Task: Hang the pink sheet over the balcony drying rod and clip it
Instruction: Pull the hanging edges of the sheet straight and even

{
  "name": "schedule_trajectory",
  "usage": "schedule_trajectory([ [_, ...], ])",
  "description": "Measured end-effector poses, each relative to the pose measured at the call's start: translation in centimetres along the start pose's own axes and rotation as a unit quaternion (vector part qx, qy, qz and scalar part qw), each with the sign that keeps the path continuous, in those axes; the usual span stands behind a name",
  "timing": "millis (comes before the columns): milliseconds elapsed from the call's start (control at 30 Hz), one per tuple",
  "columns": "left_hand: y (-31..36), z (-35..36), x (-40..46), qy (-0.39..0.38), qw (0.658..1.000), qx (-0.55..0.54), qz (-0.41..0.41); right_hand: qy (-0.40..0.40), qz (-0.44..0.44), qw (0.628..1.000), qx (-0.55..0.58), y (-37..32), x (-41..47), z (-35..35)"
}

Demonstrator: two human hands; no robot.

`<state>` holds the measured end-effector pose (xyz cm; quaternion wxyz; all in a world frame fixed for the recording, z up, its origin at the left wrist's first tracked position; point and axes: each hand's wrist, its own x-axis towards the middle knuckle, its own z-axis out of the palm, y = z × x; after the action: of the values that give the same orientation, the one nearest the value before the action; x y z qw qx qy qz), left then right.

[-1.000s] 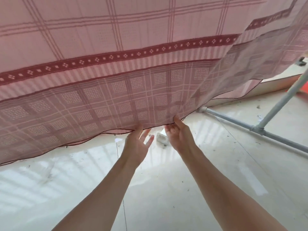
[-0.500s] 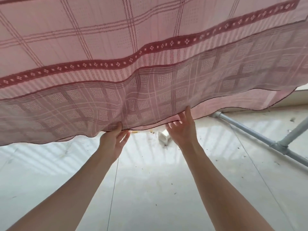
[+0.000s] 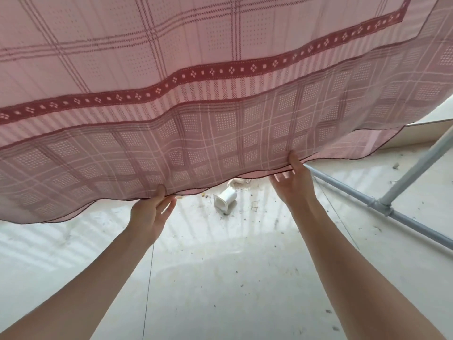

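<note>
Hands farther apart than before, left hand (image 3: 149, 214) and right hand (image 3: 293, 181) pinching pink sheet (image 3: 220, 106) hem.

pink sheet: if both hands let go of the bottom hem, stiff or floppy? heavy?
Likely floppy: the pink sheet ripples along its hem between the left hand and right hand. Probably light and thin, since its pattern shows through the doubled layer. It would likely drop and sway.

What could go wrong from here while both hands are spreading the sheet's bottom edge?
1. The left hand and right hand only pinch the hem of the pink sheet; no clip shows, so a hard tug might drag it off its support.
2. The floor looks gritty, with a white tube lying below; a dropped hem could get dirty.
3. The grey pipe frame sits close on the right and might snag the cloth.
</note>
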<state>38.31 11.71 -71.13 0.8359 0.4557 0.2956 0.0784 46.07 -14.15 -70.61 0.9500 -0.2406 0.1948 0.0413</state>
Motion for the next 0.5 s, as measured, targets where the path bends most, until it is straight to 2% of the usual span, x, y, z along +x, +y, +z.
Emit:
schedule_trajectory([
  [133,-0.9,0.8,0.5,-0.027,1.0,-0.007,-0.013,0.051,-0.028,0.998,-0.031,-1.2,0.4,-2.0],
  [367,-1.2,0.7,3.0,-0.053,0.998,-0.019,0.008,0.054,-0.08,0.995,0.012,0.4,1.7,-2.8],
  [500,-0.8,0.3,4.0,-0.041,0.998,-0.035,0.012,0.069,-0.106,0.992,0.026,0.3,2.8,-1.7],
])
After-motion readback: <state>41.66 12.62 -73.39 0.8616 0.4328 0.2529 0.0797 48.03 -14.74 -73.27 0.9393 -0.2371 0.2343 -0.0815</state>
